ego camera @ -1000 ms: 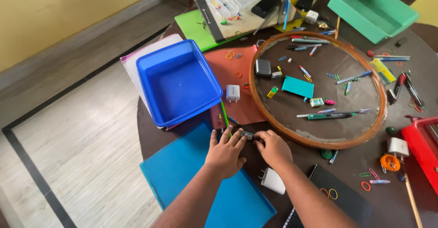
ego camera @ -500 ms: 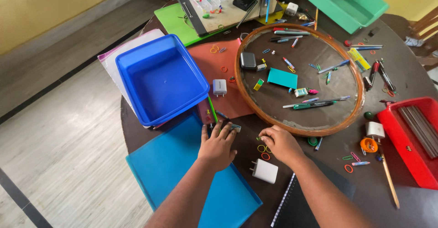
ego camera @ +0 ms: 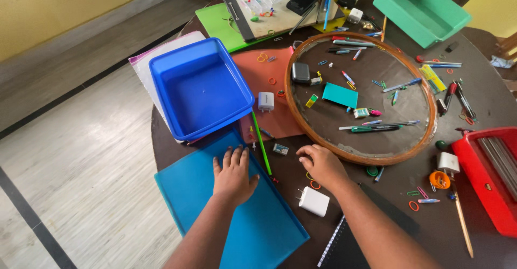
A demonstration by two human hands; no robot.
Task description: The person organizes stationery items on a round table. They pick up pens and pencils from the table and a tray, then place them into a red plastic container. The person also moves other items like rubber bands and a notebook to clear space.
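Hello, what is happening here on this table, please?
A person leans over a cluttered round table. The left hand lies flat on a teal folder below an empty blue tray. The right hand rests by rubber bands, near a wooden hoop and a white charger.

Left hand [ego camera: 232, 173] flat on blue folder [ego camera: 237, 220]

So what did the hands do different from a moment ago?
The left hand let go of the small box and slid left onto the teal folder, lying flat there. The right hand drew back from the box too and now rests over the rubber bands. The box lies alone between them. The blue tray, white charger and wooden hoop kept their places.
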